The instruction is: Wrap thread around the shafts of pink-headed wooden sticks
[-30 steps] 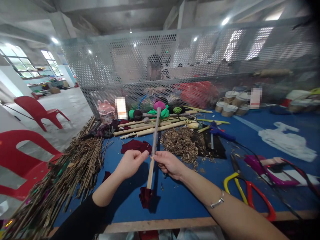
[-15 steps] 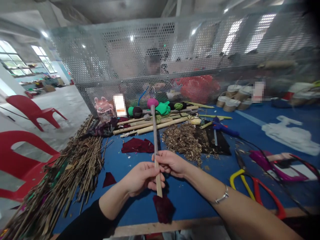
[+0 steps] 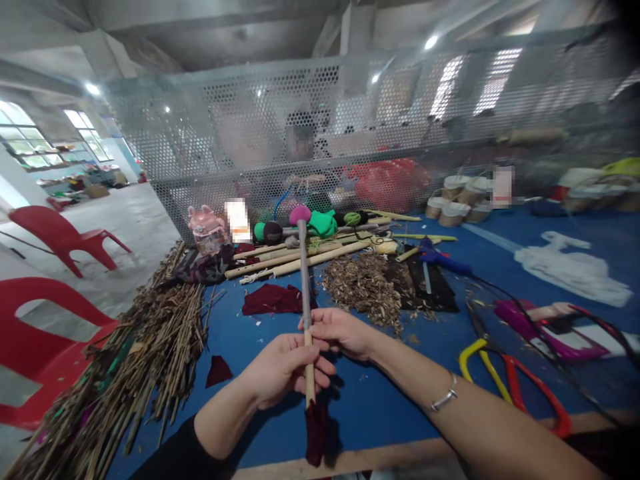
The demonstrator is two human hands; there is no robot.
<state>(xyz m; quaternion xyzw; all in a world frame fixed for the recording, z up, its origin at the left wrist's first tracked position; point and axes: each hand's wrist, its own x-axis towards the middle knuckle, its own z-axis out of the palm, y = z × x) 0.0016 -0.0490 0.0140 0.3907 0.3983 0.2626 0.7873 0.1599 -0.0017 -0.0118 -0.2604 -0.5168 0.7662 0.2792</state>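
A thin wooden stick (image 3: 305,287) points away from me over the table, its upper length wrapped in grey. Its far end meets a magenta ball (image 3: 300,215); whether the two are joined I cannot tell. My left hand (image 3: 281,369) is closed around the bare wooden part, thumb on top. Just above it, the fingers of my right hand (image 3: 343,333) pinch the stick where the grey wrapping ends. At the stick's near end a strip of dark red cloth (image 3: 315,437) hangs close to the table edge. Another dark red cloth (image 3: 273,299) lies beyond my hands.
A heap of dry twigs (image 3: 160,340) covers the left side. Wood shavings (image 3: 363,283) lie ahead, with a blue glue gun (image 3: 443,259) behind. Scissors with yellow and red handles (image 3: 507,373) lie right. Behind a perforated metal screen (image 3: 225,120) a person is partly visible.
The dark red cloth at the stick's near end has shifted left and now looks narrower and hangs lower. Both hands keep hold of the stick, which has moved slightly left in view.
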